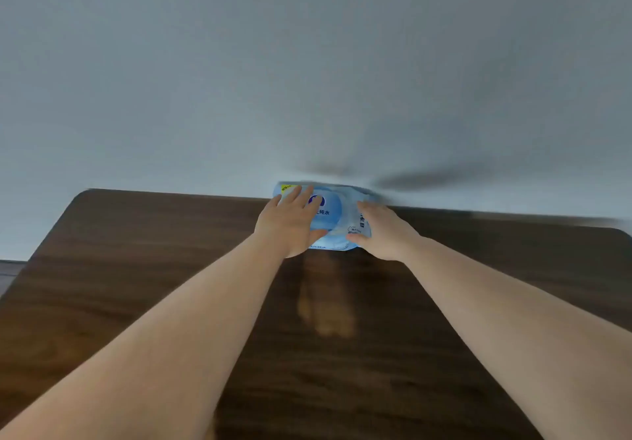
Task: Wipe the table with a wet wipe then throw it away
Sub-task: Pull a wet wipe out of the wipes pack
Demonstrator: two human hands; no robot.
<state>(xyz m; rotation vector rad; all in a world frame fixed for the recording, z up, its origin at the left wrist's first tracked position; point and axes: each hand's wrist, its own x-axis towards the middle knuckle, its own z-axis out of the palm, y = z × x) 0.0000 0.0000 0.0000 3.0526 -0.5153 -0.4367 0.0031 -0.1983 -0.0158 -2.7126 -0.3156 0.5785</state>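
Note:
A light blue pack of wet wipes [337, 215] lies at the far edge of the dark wooden table [171, 268], against the wall. My left hand [290, 224] rests flat on the pack's left half, fingers spread, thumb at its near edge. My right hand [379, 231] lies on the pack's right side, with the thumb at its near corner. Both arms stretch forward over the table. No loose wipe is in sight. The picture is a little blurred.
A plain pale wall [307, 80] rises right behind the table. The table's rounded far-left corner [85, 196] and its right far edge [615, 231] show. A strip of floor [10, 268] appears at the left.

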